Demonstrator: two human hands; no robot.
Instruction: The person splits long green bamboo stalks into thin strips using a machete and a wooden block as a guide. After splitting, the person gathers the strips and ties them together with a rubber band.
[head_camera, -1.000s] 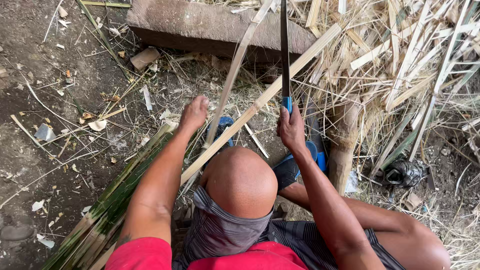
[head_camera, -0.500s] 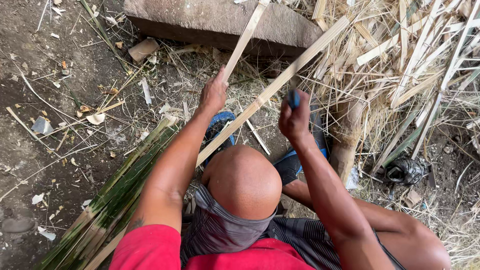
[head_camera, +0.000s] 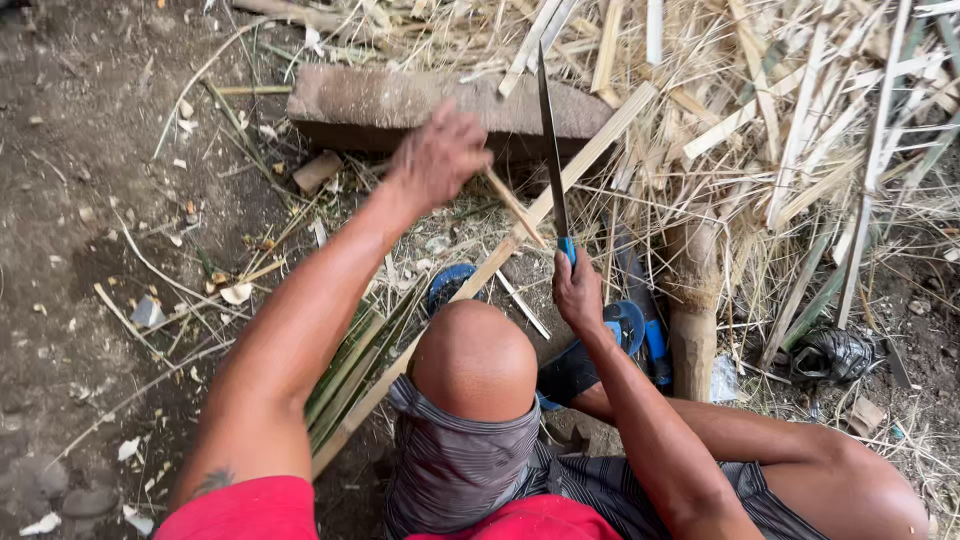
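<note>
The right hand (head_camera: 577, 290) is clenched around the blue handle of a long knife (head_camera: 551, 150), blade pointing up-frame. The left hand (head_camera: 438, 155) — blurred — seems closed on a thin bamboo strip (head_camera: 515, 207) at centre frame. The strip looks light, springy and splintery — best gripped near its end.

Bare dirt ground (head_camera: 90, 300) carries a stone slab (head_camera: 400, 100), scattered bamboo strips (head_camera: 780, 130), and perhaps green splints (head_camera: 350, 370).

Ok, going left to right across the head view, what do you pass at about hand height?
Small wood offcut → left hand → knife blade in the right hand → upright wooden stump → crumpled black bag.
</note>
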